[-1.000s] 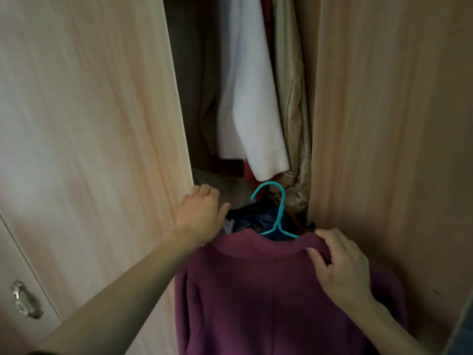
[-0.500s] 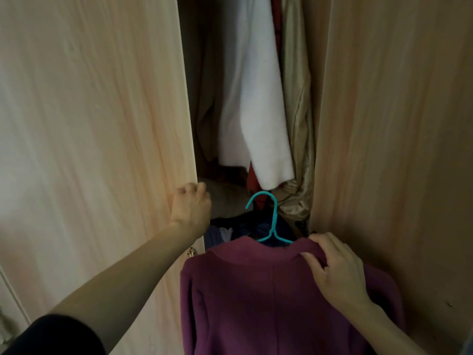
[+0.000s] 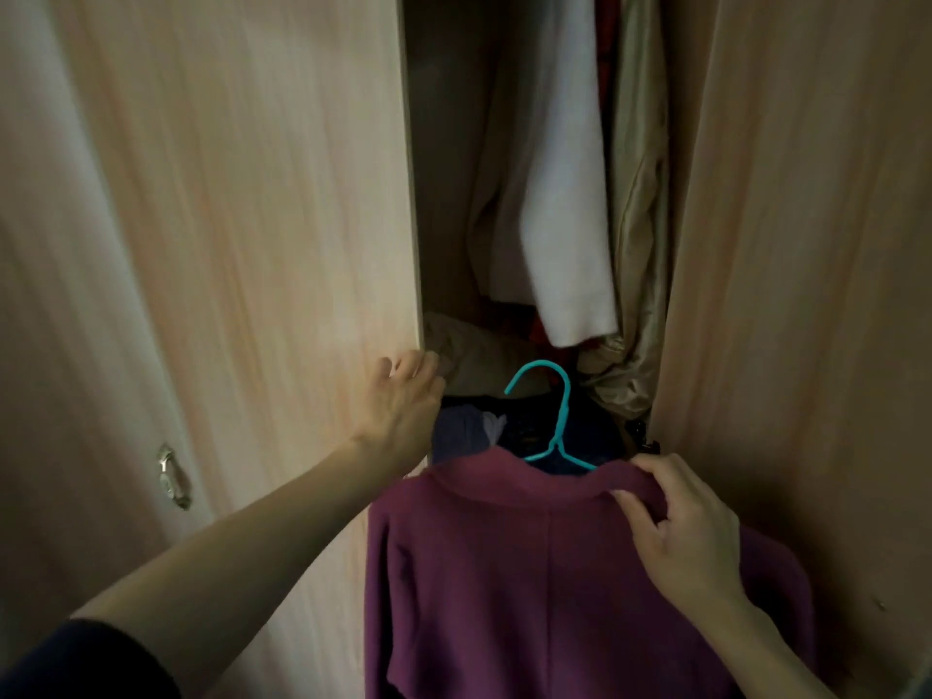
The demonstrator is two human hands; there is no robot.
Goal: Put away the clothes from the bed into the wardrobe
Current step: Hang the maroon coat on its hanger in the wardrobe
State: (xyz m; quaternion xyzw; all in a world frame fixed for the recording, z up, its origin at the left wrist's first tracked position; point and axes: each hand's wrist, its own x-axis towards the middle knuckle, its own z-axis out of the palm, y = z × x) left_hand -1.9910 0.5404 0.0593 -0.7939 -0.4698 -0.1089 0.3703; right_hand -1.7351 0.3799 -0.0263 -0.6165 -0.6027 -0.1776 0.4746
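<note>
Wardrobe (image 3: pixel 212 244) holds hung clothes (image 3: pixel 565 194); left hand (image 3: pixel 398 411) grips door, right hand (image 3: pixel 691 527) grips purple jacket (image 3: pixel 529 587).

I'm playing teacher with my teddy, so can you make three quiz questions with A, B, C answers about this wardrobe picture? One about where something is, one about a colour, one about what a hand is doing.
1. Where is the left hand?
A. on the edge of the left wardrobe door
B. on the white garment
C. on the door handle

2. What colour is the hanger?
A. red
B. teal
C. black

3. What is the right hand doing?
A. hanging free
B. pressing the right door
C. gripping the purple jacket at the collar

Answers: 1 A, its fingers curl at the door's edge. 2 B, the hook shows teal above the collar. 3 C, fingers and thumb pinch the collar fabric.
</note>
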